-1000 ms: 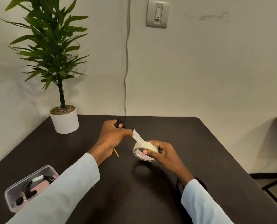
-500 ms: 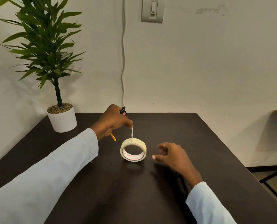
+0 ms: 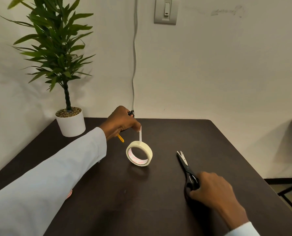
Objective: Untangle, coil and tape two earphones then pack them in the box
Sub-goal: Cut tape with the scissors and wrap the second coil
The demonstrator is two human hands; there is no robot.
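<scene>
1. Head view: the left hand (image 3: pixel 120 122) is raised above the far middle of the dark table (image 3: pixel 209 142). Its thumb and forefinger pinch the free end of a strip of tape (image 3: pixel 140 135), and its other fingers curl round something black and yellow, most likely a coiled earphone (image 3: pixel 120 138). Only a yellow end at 7 o'clock of the hand and a black bit at 1 o'clock show.
2. The tape roll (image 3: pixel 139 155) stands on its edge at 5 o'clock of the left hand, joined to it by the strip, which runs almost straight up. Whether the roll touches the table or hangs just clear, I cannot tell.
3. The right hand (image 3: pixel 215 189) lies at 4 o'clock of the roll, well apart from it. Its fingers curl over the black handles of the scissors (image 3: pixel 187 169), whose blades lie on the table pointing to 11 o'clock, slightly parted.
4. A potted plant (image 3: pixel 70 121) stands at the far left corner. The box is not in view.
5. Handling, as I judge it: the roll is light and will swing or roll if tugged. The strip is thin, sticky and limp, so it should be kept taut from its end and cut close to the roll.
6. The earphone cord is soft and springy, so a firm hold on the coil keeps it from unwinding. The scissors are stiff and best taken through the handle loops.
</scene>
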